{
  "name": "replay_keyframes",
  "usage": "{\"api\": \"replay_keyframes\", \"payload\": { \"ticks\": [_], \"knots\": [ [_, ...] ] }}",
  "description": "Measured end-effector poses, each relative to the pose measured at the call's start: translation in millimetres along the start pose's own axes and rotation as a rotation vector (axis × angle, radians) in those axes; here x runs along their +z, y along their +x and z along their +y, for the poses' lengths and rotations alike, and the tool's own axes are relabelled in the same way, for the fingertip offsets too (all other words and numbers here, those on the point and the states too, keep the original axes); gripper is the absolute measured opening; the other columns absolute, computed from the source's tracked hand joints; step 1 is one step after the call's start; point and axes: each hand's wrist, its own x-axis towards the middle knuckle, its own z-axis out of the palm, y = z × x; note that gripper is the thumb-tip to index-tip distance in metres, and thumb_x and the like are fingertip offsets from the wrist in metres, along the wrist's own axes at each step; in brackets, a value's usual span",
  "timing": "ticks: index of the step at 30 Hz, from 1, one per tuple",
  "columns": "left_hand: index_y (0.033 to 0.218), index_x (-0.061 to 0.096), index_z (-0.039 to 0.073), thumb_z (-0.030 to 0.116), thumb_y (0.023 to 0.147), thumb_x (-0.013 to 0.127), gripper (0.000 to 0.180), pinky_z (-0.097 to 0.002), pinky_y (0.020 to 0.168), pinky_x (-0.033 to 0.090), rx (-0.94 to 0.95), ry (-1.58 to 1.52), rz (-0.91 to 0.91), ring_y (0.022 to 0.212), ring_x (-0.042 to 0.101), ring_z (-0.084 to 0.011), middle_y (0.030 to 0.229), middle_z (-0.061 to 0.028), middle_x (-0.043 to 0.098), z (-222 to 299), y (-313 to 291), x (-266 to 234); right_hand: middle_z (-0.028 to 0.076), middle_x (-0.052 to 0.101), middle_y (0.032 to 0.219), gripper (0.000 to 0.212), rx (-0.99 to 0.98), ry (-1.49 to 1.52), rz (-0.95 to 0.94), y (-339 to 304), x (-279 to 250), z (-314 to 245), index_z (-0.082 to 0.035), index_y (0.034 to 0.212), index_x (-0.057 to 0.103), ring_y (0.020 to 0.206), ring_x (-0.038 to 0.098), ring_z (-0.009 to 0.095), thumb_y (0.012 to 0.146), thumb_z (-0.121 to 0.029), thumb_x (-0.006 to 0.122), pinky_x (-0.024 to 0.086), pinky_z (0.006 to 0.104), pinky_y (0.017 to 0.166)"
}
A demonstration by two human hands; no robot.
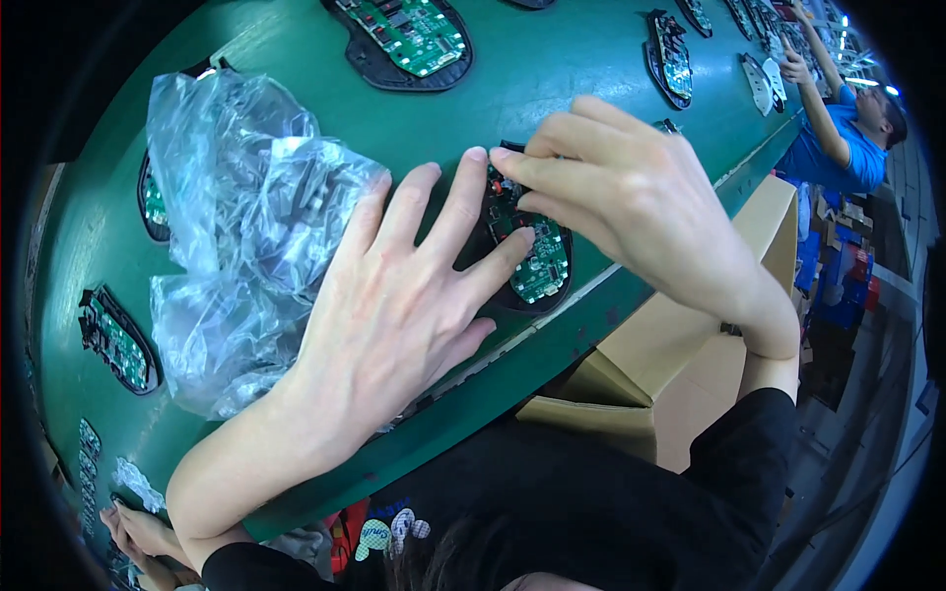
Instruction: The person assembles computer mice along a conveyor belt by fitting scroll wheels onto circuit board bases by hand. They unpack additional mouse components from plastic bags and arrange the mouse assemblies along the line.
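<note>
A black plastic housing with a green circuit board lies on the green worktop near its front edge, partly covered by my hands. My left hand is spread over its left side, with the index fingertip on the board and other fingertips beside its upper end. My right hand is closed in a pinch at the housing's upper end; what the fingers hold there is hidden. To the left of my left hand sits a crumpled clear plastic bag with dark small parts showing through.
More housings with boards lie around: a large one at the far side, one at left, one at far right. An open cardboard box stands below the edge. A co-worker in blue and another person's hands are nearby.
</note>
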Motion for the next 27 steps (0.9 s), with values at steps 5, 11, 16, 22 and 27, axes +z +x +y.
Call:
{"api": "replay_keyframes", "payload": {
  "ticks": [5,11,16,22,27],
  "knots": [
    [0.128,0.066,0.020,0.020,0.065,0.086,0.066,-0.0516,0.110,0.038,0.016,-0.029,0.034,0.134,0.042,-0.0386,0.151,-0.0188,0.038,-2.5,4.2,1.5,0.003,0.058,0.085,0.034,-0.038,-0.066,0.157,-13.2,15.5,-8.3,-0.002,0.104,0.069,0.082,0.060,0.017,0.070,-0.007,0.067,0.050,0.0290,0.048],
    [0.126,0.067,0.021,0.019,0.067,0.084,0.062,-0.0529,0.114,0.035,0.081,-0.062,0.052,0.142,0.036,-0.0414,0.156,-0.0154,0.036,-7.1,10.1,0.5,0.002,0.060,0.089,0.050,0.004,-0.239,0.284,-36.4,27.7,-22.7,-0.002,0.119,0.068,0.079,0.059,0.016,0.070,-0.006,0.069,0.052,0.0252,0.052],
    [0.131,0.063,0.028,0.024,0.068,0.083,0.066,-0.0547,0.115,0.034,0.014,0.171,0.037,0.122,0.049,-0.0342,0.140,-0.0150,0.049,3.2,5.3,-6.3,0.007,0.065,0.094,0.047,0.108,-0.049,0.265,-31.7,10.3,-9.1,-0.009,0.120,0.072,0.073,0.061,0.019,0.076,0.007,0.071,0.051,0.0270,0.056],
    [0.140,0.057,0.037,0.029,0.070,0.082,0.075,-0.0557,0.114,0.033,-0.037,0.458,-0.067,0.108,0.050,-0.0287,0.130,-0.0145,0.051,22.6,-12.6,-0.4,0.008,0.065,0.084,0.023,0.286,0.473,0.132,-66.6,14.9,-5.1,-0.004,0.098,0.072,0.077,0.065,0.024,0.076,-0.001,0.079,0.053,0.0325,0.061],
    [0.141,0.057,0.041,0.030,0.073,0.081,0.073,-0.0564,0.113,0.032,-0.082,0.432,-0.078,0.105,0.050,-0.0279,0.129,-0.0144,0.048,26.4,-10.2,4.1,0.006,0.062,0.082,0.021,0.297,0.526,0.181,-74.8,27.3,-9.3,-0.005,0.088,0.067,0.076,0.063,0.022,0.073,-0.004,0.082,0.052,0.0332,0.057]
  ]
}}
